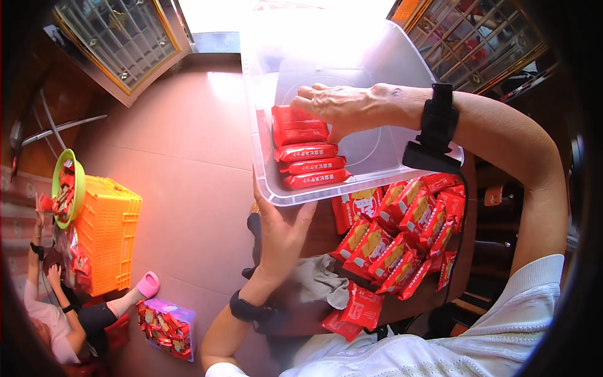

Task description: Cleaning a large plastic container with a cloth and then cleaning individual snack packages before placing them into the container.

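A clear plastic box stands tilted in front of me, its open side toward me. My left hand grips its near left corner from below, thumb on the outside. Inside, along the left wall, red biscuit packets stand in a row. My right hand reaches into the box and closes over the farthest red packet, with the fingers at its far side and the thumb by its right end. The fingertips are partly washed out by glare. Below the box, loose red biscuit packets lie heaped on a dark table.
A grey cloth lies at the table's left edge, beside flat red wrappers. On the left, another person sits by a yellow crate, a green basin and a purple-rimmed tub of red packets. Glazed doors stand at the back.
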Action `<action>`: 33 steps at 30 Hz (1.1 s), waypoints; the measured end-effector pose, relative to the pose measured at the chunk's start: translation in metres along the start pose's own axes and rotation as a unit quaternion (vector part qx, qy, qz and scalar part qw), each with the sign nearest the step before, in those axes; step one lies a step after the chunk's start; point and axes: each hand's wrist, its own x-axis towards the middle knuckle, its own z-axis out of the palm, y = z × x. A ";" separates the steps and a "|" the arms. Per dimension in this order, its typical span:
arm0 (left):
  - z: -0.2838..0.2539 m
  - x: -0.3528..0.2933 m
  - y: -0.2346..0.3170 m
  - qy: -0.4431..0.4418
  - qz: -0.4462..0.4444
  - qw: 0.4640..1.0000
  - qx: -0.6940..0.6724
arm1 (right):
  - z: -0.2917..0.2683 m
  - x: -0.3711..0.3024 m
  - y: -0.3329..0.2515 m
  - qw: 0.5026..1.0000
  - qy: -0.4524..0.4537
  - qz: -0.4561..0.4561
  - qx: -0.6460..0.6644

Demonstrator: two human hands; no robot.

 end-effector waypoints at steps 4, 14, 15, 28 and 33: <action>-0.001 0.000 0.002 -0.038 -0.015 0.998 0.039 | 0.002 0.001 0.003 1.000 0.002 0.008 -0.007; 0.002 -0.001 -0.012 0.004 0.022 0.994 0.108 | -0.006 0.001 0.021 0.999 0.017 -0.009 0.041; 0.002 0.000 -0.013 0.002 0.020 0.995 0.100 | -0.012 0.002 0.022 0.994 -0.029 0.043 0.097; 0.002 0.002 -0.015 0.020 0.034 0.997 0.063 | -0.036 -0.012 -0.030 0.948 -0.197 0.106 0.227; 0.001 0.003 -0.017 0.029 0.033 0.995 0.093 | -0.032 -0.009 -0.037 0.973 -0.184 0.090 0.111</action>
